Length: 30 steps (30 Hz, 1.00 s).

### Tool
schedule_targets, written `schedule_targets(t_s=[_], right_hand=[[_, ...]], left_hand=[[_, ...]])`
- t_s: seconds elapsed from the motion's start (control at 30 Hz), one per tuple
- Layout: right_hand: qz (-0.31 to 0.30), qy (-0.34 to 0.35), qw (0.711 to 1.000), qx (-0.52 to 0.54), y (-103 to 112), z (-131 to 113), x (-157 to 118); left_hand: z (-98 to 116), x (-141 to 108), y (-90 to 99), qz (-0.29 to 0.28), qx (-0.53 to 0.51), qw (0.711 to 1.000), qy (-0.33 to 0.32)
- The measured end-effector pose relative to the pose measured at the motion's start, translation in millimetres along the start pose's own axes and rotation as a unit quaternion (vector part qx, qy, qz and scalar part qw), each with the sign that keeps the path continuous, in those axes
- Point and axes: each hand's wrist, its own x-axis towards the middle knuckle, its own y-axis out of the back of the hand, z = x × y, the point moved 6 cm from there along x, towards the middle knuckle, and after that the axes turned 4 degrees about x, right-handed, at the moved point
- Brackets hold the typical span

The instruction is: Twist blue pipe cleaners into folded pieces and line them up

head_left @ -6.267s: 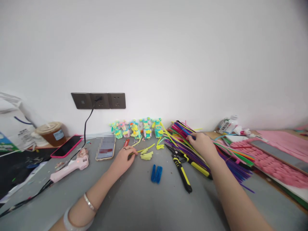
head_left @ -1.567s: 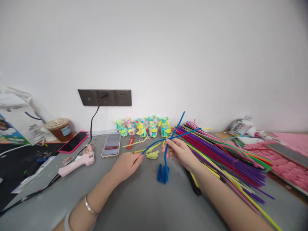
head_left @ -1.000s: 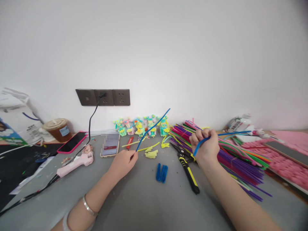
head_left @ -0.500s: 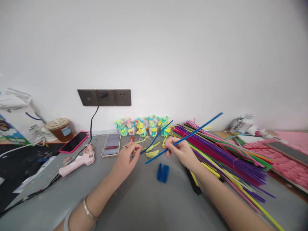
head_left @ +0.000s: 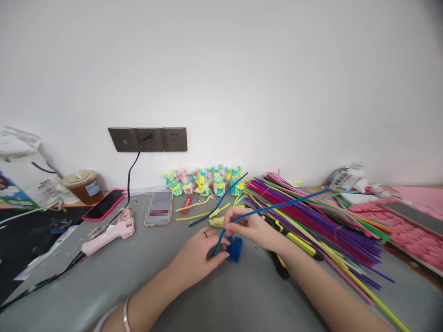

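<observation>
A blue pipe cleaner (head_left: 287, 202) is pinched in the grip of the right hand (head_left: 251, 227), near the folded blue strips (head_left: 236, 251); whether the left hand (head_left: 199, 251) beside those strips clasps its lower end, I cannot tell. Pliers (head_left: 301, 245) lie right of the strips, figurines (head_left: 201, 184) beyond.

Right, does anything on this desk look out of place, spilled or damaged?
Slightly: one yellow stem trails beyond the others in the pipe-cleaner bundle, and small scraps lie beside the pink glue gun. No spill shows.
</observation>
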Motion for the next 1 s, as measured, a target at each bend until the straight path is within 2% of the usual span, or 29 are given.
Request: schedule_targets(t_s=[0.1,0.2,0.3,0.43,0.6,0.77,0.9,1.0], right_hand=[[0.083,0.040,0.996,0.010,22.9,-1.8,1.5],[0.148,0.058,0.986,0.044,39.0,1.4,3.0],[0.175,0.047,0.981,0.063,41.7,6.0,4.0],[0.167,0.031,0.985,0.039,33.4,5.8,4.2],[0.157,0.006,0.987,0.042,22.3,6.3,3.9],[0.141,0.000,0.990,0.016,16.3,6.6,3.8],[0.120,0.020,0.993,-0.006,14.5,4.5,5.2],[0.113,0.025,0.993,-0.011,14.2,4.8,5.6]], left_hand=[[9.2,-3.5,-3.0,-0.015,0.071,0.995,-0.065],[5.9,-3.3,-7.0,-0.024,0.097,0.993,-0.063],[-4.8,-0.4,-7.5,0.003,0.087,0.995,-0.043],[-23.2,3.6,-2.4,0.051,0.045,0.997,0.020],[-35.3,4.8,9.4,0.119,-0.087,0.982,0.114],[-34.0,3.5,15.1,0.165,-0.177,0.961,0.130],[-33.8,0.8,20.6,0.206,-0.194,0.949,0.138],[-32.1,0.0,23.1,0.212,-0.204,0.947,0.130]])
